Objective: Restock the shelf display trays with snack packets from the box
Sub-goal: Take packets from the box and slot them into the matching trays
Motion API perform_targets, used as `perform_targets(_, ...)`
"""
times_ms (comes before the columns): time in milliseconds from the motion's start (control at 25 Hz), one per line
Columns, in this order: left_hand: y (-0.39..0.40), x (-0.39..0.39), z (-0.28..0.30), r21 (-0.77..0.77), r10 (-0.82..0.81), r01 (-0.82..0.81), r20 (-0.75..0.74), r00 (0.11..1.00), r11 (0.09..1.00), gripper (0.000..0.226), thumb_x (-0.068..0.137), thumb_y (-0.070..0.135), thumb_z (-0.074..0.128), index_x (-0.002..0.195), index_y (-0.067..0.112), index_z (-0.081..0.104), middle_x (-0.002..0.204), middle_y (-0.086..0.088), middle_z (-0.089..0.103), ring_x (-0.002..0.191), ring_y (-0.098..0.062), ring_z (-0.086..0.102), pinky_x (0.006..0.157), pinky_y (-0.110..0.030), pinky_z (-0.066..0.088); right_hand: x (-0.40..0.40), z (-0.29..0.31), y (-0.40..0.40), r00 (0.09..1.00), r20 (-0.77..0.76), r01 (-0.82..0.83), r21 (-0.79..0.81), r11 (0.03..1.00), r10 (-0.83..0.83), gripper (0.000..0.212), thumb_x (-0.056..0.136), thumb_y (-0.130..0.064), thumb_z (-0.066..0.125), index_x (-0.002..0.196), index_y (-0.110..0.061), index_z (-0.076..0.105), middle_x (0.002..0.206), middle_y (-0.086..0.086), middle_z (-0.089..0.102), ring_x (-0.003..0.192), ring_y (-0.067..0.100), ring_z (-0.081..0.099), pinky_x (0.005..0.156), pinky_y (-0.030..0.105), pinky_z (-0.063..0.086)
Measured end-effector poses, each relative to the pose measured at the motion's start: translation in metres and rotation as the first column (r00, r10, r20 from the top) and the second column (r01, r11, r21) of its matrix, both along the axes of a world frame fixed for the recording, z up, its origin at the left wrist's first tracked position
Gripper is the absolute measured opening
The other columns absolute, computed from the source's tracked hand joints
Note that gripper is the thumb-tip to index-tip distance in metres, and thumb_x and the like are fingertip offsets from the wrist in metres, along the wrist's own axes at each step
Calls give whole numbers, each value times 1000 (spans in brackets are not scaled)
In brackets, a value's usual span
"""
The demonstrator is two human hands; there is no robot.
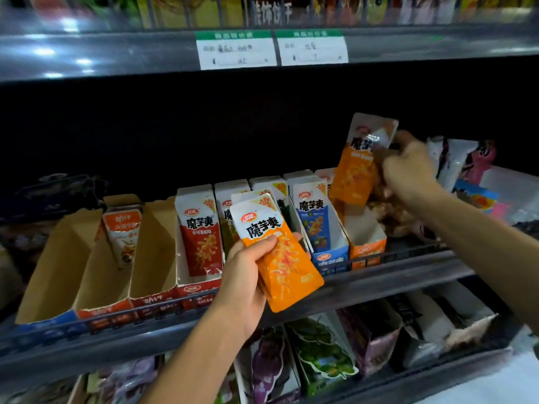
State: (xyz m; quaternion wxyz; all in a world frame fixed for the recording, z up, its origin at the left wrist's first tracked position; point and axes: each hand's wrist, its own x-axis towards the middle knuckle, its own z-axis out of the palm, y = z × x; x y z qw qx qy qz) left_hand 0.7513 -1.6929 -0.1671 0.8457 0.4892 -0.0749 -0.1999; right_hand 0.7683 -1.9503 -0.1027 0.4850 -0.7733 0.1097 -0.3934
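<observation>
My left hand (243, 268) grips a small stack of orange-and-white snack packets (284, 258) in front of the middle shelf. My right hand (408, 167) pinches one more orange packet (357, 167) upright over the orange display tray (367, 246), whose front section looks hollow. Left of it stand a blue tray (331, 259) with blue packets, a green-packet tray partly hidden behind my left hand's stack, and a red tray (198, 287) with red packets (201, 234). No supply box is in view.
Cardboard trays (96, 275) at the left hold only one orange-topped packet (124, 236). Mixed snack bags (463, 167) pile to the right of my right hand. A shelf with price tags (237, 51) hangs above; the lower shelf (320, 357) carries bagged goods.
</observation>
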Motion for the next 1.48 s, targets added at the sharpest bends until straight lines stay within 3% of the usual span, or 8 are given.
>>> perform_targets(80,1,4,-1,5,12,-12,1,1000,1000,35,95,11,54,129,13,56,110,-17,74,107,-40,69,101,-58,48,21,5,-15,1000,10,26,-115,993,-25,15,100,-15,51,115,-16,54,94,2,63,60,-9,59,52,8,44)
perform_targets(280,3,12,-2,14,6,-6,23,1000,1000,37,94,12,55,131,13,56,111,-17,74,107,-39,69,99,-56,50,73,-16,-17,948,-297,61,-182,981,-114,16,90,-19,67,104,-12,68,108,16,69,84,29,67,80,47,57)
perform_targets(520,14,19,-7,40,-1,-1,45,999,999,32,95,12,55,126,18,59,108,-14,75,107,-33,70,100,-55,49,79,-27,-16,883,-447,5,-288,958,-139,14,93,-19,64,100,-7,65,98,19,70,83,34,69,74,51,58)
perform_targets(800,10,19,-13,56,46,-46,11,999,997,29,90,13,66,118,20,64,110,-7,76,105,-26,71,94,-49,54,63,-32,0,896,-438,-13,-194,981,-75,36,92,-12,64,126,-17,53,99,10,64,65,17,65,51,27,53)
perform_targets(960,7,13,-11,73,92,-93,12,996,993,27,84,12,75,107,22,66,95,0,79,86,-20,76,73,-40,60,23,-25,36,972,-215,-123,-125,984,95,9,98,-15,55,102,-15,63,88,11,69,47,4,54,38,15,39)
perform_targets(1160,-7,2,-3,96,148,-148,6,989,984,30,80,12,79,107,18,69,97,-5,78,91,-26,75,84,-51,59,-32,-19,95,738,-382,-569,92,817,556,20,86,-28,71,100,-17,63,64,-3,64,45,5,55,38,17,38)
perform_targets(1360,-10,-6,5,72,48,-47,-17,999,996,26,89,7,67,114,16,66,102,-5,77,97,-26,73,86,-44,58,-24,-25,74,762,-386,-481,201,854,520,14,86,-19,72,96,-13,63,61,-2,56,46,6,47,39,20,35)
perform_targets(1480,-11,-4,10,76,58,-60,29,998,995,28,94,3,59,119,15,62,100,-5,77,89,-26,74,73,-38,60,-11,-17,48,920,-202,-284,242,928,335,15,90,-16,66,104,-14,61,64,-1,55,38,2,43,33,17,32)
